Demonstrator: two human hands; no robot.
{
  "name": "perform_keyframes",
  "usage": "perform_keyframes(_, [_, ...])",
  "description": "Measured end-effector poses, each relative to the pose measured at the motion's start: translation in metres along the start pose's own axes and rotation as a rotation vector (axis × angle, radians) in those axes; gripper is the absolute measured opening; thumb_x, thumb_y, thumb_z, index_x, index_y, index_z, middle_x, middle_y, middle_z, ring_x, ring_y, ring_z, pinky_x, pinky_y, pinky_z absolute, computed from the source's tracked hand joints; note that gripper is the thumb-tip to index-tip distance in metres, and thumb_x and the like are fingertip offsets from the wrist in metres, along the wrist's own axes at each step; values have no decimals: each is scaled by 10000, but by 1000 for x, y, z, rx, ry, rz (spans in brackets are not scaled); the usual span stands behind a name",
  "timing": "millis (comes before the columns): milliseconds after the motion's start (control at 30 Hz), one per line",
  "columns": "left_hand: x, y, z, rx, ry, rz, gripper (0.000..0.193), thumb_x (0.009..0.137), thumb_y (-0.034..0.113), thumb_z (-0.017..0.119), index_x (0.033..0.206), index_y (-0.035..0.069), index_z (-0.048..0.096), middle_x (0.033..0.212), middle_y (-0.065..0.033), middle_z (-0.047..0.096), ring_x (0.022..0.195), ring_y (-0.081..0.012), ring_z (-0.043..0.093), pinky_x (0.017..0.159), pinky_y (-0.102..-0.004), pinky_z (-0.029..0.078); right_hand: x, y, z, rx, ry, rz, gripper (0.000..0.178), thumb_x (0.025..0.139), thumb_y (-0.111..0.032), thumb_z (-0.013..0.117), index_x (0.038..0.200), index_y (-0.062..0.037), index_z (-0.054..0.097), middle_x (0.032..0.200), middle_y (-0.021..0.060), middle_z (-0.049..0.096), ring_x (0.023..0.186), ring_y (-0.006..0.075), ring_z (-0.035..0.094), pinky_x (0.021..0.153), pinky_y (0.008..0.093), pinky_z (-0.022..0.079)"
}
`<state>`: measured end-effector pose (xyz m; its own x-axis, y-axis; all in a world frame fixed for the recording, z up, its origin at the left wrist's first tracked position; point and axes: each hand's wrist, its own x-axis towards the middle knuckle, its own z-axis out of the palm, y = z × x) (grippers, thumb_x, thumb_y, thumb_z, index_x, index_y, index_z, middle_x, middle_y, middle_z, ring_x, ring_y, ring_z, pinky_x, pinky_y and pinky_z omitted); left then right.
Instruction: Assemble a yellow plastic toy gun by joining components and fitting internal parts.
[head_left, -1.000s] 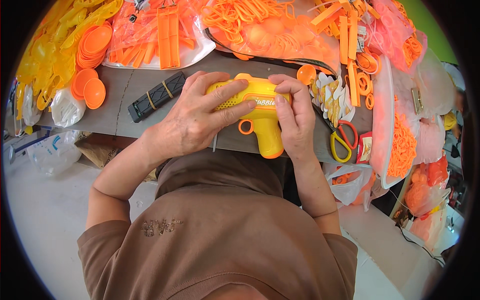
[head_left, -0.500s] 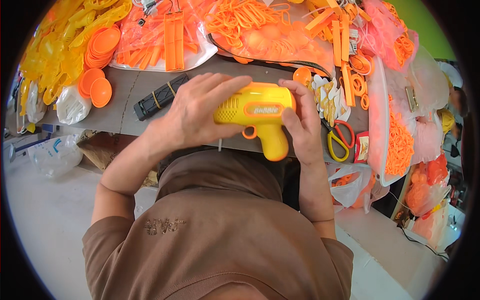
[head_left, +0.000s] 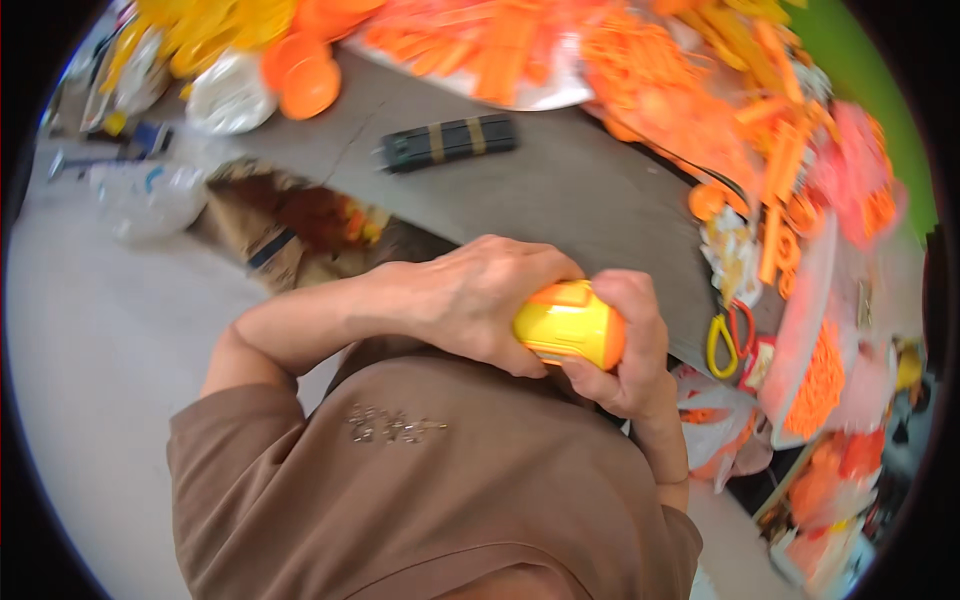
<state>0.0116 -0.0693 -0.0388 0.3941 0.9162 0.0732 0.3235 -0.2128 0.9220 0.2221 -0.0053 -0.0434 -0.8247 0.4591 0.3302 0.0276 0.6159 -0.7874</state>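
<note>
The yellow toy (head_left: pixel 563 328) has turned and come nearer the brown shirt (head_left: pixel 470 470), left hand (head_left: pixel 485 300) curled around its left end, right hand (head_left: pixel 637 345) pinching its right; probably light, stiff, slick plastic, best gripped around its body

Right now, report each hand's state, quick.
Left hand: closed, holding the yellow toy.
Right hand: closed, holding the same yellow toy.

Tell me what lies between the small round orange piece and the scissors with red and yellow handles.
A cluster of white and gold pieces lies between the round orange piece and the scissors, as the head view shows.
</note>
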Motion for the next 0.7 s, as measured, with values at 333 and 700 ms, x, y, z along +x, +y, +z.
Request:
perform_keyframes(333, [-64, -13, 0, -267, 64, -268, 648, 593, 251, 793, 1127, -27, 554, 948, -177, 641, 871, -308, 639, 768, -376, 512, 24, -2, 34, 69, -149, -98, 586, 737, -282, 725, 1167, -1, 443, 965, 185, 527, 803, 302, 549, 693, 370, 468])
perform_keyframes(700, [-189, -77, -34, -792, 433, -663, 678, 638, 233, 804, 1220, 17, 531, 1066, -79, 621, 926, -181, 612, 846, -312, 491, 51, -5, 46, 43, -355, 129, 774, 813, -511, 634, 1324, 14, 385, 1166, 178, 539, 944, 273, 585, 796, 349, 496])
